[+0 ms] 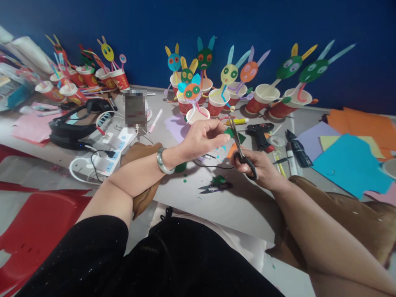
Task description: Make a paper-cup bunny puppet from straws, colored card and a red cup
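Note:
My left hand (198,140), with a bangle at the wrist, pinches a small piece of green paper (229,131) between thumb and fingertips. My right hand (262,167) grips black-handled scissors (238,140), fingers in the loops. Their blades point up and away, right beside the green paper; whether they touch it I cannot tell. Under my hands on the table, dark thread snips (213,188) lie beside a green paper scrap (218,179). An orange paper piece (231,151) shows just behind the scissors.
Red paper cups (219,103) holding paper animal figures line the blue wall. A glue gun (261,135), markers (298,150) and coloured paper sheets (352,165) lie to the right. At left are a power strip (119,148), a black headset (71,128) and a red chair (43,231).

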Available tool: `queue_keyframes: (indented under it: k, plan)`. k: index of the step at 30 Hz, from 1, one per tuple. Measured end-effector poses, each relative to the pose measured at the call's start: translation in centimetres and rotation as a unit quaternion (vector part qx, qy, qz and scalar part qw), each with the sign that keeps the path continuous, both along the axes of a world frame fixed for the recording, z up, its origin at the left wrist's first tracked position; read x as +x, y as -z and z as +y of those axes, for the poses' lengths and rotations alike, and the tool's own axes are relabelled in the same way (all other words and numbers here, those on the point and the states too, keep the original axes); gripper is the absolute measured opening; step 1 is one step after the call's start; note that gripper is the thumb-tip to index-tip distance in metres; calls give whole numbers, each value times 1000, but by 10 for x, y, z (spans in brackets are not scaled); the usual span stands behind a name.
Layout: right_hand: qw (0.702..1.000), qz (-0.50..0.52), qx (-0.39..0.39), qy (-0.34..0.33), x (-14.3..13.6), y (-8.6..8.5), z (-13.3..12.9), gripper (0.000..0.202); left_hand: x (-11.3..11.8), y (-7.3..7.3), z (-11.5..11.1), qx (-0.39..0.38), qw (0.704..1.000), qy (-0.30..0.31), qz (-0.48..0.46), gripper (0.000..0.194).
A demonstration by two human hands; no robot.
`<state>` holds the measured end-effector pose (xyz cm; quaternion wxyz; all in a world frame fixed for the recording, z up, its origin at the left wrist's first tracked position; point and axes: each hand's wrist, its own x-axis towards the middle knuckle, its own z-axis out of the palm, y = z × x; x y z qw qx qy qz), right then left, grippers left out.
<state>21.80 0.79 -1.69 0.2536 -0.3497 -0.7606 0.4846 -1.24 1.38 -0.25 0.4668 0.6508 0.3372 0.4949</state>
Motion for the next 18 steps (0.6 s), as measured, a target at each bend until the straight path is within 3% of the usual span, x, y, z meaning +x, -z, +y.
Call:
queue_keyframes:
  k: [6, 10, 18]
  plan:
    - [1000, 4, 3, 24, 3, 3, 1, 76, 0, -2, 1, -45, 999, -10, -23, 28]
    - [999, 26, 4, 37, 6, 7, 3, 74, 0, -3, 3, -83, 995, 18, -43, 33]
    - [1000, 4, 3, 9, 5, 0, 3, 77, 0, -3, 5, -159, 981, 53, -94, 48]
